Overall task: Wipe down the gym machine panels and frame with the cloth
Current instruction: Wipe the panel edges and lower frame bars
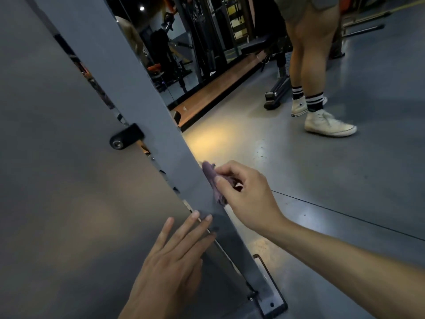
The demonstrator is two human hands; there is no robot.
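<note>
The frame-wiping step is in hand: the right hand (247, 196) pinches the bunched purple cloth (215, 183) between thumb and curled fingers and presses it against the outer edge of the grey upright frame post (147, 107), low down near its bolted foot plate (271, 305). The left hand (170, 265) lies flat, fingers straight and slightly spread, on the grey panel (57, 180), fingertips reaching the post. Next, judging by position, the cloth should run down the remaining edge toward the foot, keeping pressure steady
</note>
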